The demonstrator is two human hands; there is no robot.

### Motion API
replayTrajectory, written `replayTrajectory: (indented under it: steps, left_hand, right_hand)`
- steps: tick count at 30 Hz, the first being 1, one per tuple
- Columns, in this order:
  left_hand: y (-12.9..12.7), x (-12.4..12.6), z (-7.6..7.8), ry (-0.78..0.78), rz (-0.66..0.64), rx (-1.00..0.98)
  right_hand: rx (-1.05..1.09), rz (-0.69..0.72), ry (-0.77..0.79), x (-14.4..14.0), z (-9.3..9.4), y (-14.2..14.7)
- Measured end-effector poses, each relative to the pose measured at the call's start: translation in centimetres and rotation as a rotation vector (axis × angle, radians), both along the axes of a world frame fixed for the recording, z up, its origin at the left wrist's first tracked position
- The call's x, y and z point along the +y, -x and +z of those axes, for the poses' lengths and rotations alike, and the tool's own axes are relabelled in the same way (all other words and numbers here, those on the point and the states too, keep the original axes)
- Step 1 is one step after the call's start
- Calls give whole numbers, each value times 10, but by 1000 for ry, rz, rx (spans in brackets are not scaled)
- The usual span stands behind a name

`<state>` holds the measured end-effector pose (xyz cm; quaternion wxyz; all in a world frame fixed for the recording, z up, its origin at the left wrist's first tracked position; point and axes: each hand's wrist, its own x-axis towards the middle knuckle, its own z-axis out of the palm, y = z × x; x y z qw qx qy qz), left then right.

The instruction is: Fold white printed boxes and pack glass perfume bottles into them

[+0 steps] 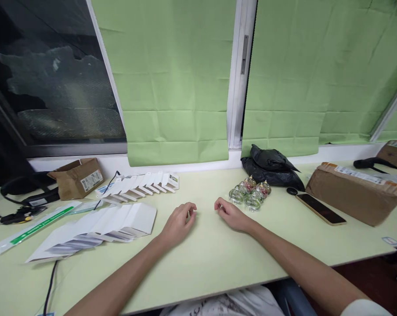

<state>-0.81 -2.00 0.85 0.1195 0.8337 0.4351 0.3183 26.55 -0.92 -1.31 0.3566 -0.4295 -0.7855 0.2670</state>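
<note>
Phone (320,209), parcel (356,192) rt of glass bottles (250,193).

Both forearms are bare, no watch or rings that I can see. Right arm's white short sleeve (366,308) peeks in at the bottom corner, plus a white printed shirt (225,305).

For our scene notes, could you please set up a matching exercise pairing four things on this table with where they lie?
Things:
1. phone
2. small glass bottles
3. black bag
4. fanned white cartons

Places:
A. against the wall, under the green blind
B. left of the left hand
C. just beyond the right hand
D. beside the long brown parcel

Pairs: 1-D, 2-C, 3-A, 4-B
</note>
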Motion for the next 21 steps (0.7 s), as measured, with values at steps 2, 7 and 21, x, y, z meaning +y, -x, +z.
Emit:
replayTrajectory:
  steps: [2, 7, 21]
  left_hand:
    - [0, 0, 0, -5, 2, -9]
    - [1, 4, 2, 13, 5, -19]
    - [4, 6, 5, 10, 20, -39]
  right_hand:
    - [5, 5, 1, 0, 0, 0]
    - [9, 23, -61, 0, 1, 1]
    - [-41, 21, -21, 4, -2, -1]
